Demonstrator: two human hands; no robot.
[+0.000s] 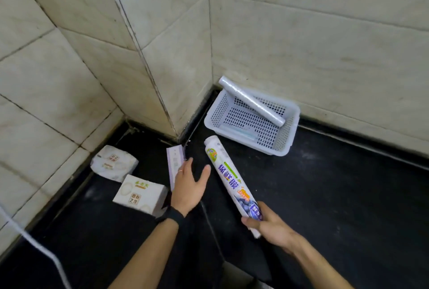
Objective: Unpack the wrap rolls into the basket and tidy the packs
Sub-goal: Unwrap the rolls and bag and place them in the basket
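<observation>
Over the black surface, the right hand [269, 223] grips the printed wrap-roll pack [232, 179] while the open left hand [188, 186] should steady its far end before sliding the roll toward the white perforated plastic basket [287, 135].

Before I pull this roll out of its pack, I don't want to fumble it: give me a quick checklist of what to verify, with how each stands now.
1. Right hand has a grip on the packed roll at its near end: ok.
2. Left hand free to help: ok, open, beside a purple-edged box.
3. Far end of the pack open: cannot tell.
4. Basket within reach, ahead of the roll: ok.
5. Room in the basket: ok, though one bare roll lies slanted across its rim.
6. Tissue packs clear of the path: ok, off to the left.
</observation>
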